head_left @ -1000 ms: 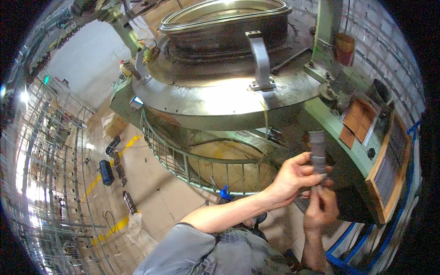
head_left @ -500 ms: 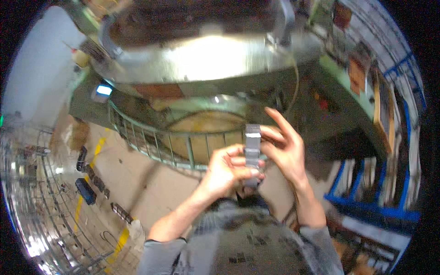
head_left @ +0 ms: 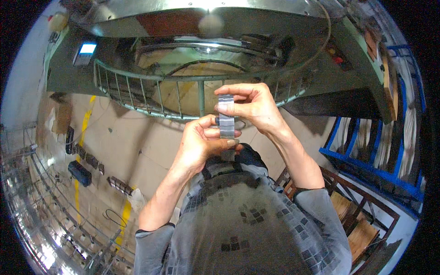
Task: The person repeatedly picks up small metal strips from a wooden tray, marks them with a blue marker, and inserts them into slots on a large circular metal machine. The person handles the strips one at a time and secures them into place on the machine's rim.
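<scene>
In front of my body I hold a narrow, upright grey stack of small flat pieces (head_left: 226, 123), banded light and dark along its length. What the pieces are made of I cannot make out. My left hand (head_left: 195, 144) is closed around its lower part, thumb across the front. At the upper end, my right hand (head_left: 259, 107) pinches it between thumb and fingers. Part of the stack's bottom is hidden by the left thumb and fingers.
A curved green railing (head_left: 200, 98) stands ahead, below a large machine with a metal rim (head_left: 151, 10). A small lit screen (head_left: 88, 48) is at the left. Blue racks (head_left: 366, 167) stand right, a wire rack (head_left: 41, 211) left. A dark blue box (head_left: 80, 173) lies on the floor.
My right hand has gone from loosely spread beside the stack's top to pinching it. The view has shifted, so the machine sits higher and both hands appear higher and further left.
</scene>
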A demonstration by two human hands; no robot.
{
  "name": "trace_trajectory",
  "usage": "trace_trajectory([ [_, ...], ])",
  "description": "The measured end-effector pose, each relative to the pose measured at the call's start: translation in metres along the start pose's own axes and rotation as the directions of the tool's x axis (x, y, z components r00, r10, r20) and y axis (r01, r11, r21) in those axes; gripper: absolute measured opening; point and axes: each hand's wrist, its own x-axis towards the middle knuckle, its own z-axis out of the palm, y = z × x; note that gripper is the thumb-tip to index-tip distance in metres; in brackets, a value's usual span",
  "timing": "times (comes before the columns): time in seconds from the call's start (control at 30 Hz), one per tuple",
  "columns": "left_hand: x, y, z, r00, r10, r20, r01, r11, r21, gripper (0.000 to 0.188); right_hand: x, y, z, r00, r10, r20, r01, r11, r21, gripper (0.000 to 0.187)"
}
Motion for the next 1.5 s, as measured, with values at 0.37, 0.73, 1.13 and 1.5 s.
trace_trajectory([
  [0.37, 0.002, -0.032, 0.012, 0.985, 0.163, -0.062, -0.160, 0.986, 0.042, 0.047, -0.009, 0.037, -0.015, 0.981, -0.192, 0.014, 0.192, 0.981, -0.015, 0.033],
  [0.73, -0.001, -0.033, 0.009, 0.830, 0.506, -0.234, -0.455, 0.858, 0.240, 0.062, -0.018, 0.253, -0.068, 0.864, -0.364, -0.347, -0.147, 0.477, -0.866, 0.042],
  [1.13, -0.010, 0.000, -0.040, 0.763, 0.606, -0.226, -0.598, 0.794, 0.110, 0.083, -0.035, 0.222, -0.044, 0.658, -0.458, -0.598, -0.081, 0.747, -0.660, 0.023],
  [1.5, 0.014, 0.015, -0.092, 0.555, 0.796, -0.241, -0.724, 0.605, 0.331, 0.073, -0.048, 0.082, 0.070, 0.982, 0.177, -0.072, -0.191, 0.906, -0.379, 0.029],
])
